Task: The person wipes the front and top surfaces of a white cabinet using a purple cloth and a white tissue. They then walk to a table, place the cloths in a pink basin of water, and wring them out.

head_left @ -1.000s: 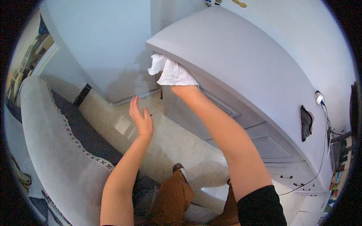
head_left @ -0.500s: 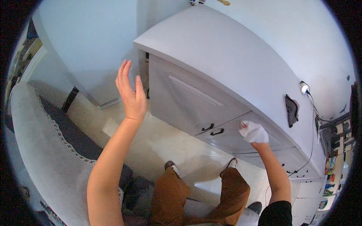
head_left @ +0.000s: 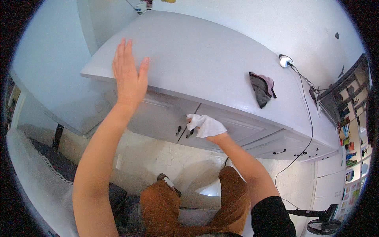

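My right hand (head_left: 215, 136) is wrapped in a white cloth (head_left: 205, 125) and presses it against the front of a white cabinet door (head_left: 237, 124), beside two small dark door handles (head_left: 183, 131). My left hand (head_left: 128, 77) is flat with fingers spread, resting at the front edge of the white cabinet top (head_left: 197, 59), holding nothing. My knees in brown trousers (head_left: 185, 201) are below, close to the cabinet.
A dark crumpled cloth (head_left: 260, 89) lies on the cabinet top. A white plug adapter (head_left: 284, 61) with a black cable (head_left: 306, 118) sits by the wall. More cabinet doors with a dark handle (head_left: 279, 151) run to the right. A pale sofa (head_left: 35, 173) is at my left, a fan (head_left: 321, 225) at lower right.
My right hand with the white cloth has moved left along the cabinet doors to the paired handles. My left hand has come down from the air onto the edge of the cabinet top.
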